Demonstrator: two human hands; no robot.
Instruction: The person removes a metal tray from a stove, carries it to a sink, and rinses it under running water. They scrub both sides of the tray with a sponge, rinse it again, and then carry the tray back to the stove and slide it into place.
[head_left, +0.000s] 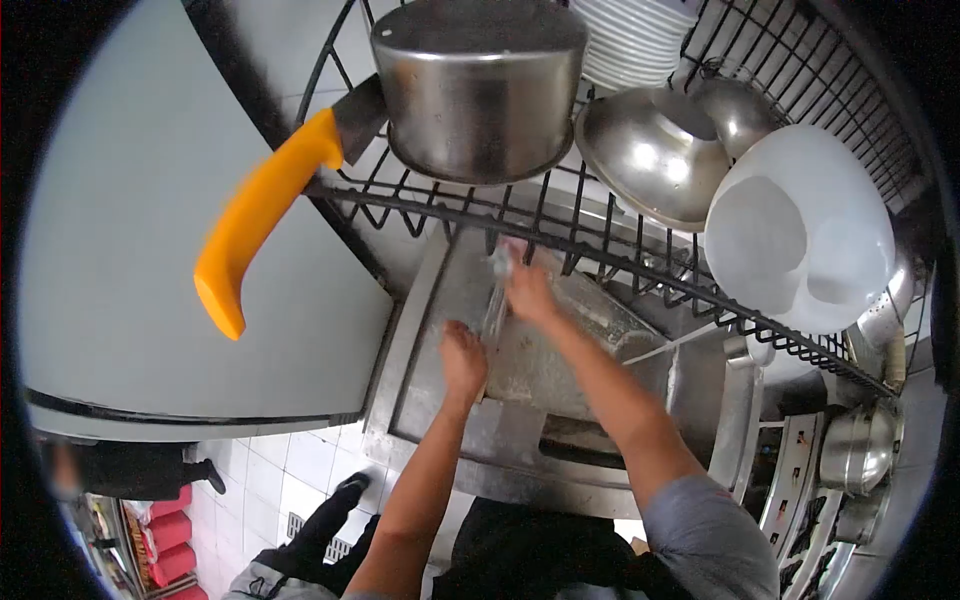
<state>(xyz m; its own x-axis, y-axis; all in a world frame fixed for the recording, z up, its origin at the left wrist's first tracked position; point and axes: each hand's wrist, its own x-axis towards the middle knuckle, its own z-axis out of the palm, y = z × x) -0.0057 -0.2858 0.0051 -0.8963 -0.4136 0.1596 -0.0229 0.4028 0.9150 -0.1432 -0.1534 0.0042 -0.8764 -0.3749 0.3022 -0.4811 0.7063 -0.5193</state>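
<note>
A flat, stained rectangular metal tray (540, 350) lies tilted over the steel sink (415, 400), in front of my body. My left hand (463, 362) is closed at the tray's left edge, fingers curled and knuckles up. Farther away, my right hand (531, 295) reaches to the tray's far left corner. Its fingers are closed around a small pale, pinkish thing (505, 256) pressed along that edge; blur and the rack's wires partly hide its shape.
Overhead, a black wire rack (450, 212) bears an upturned pot (480, 110), metal bowls (655, 155), a white bowl (800, 230) and stacked plates (630, 40). A yellow handle (262, 225) juts from it. Another person (310, 540) stands lower left; more pots (858, 450) sit at right.
</note>
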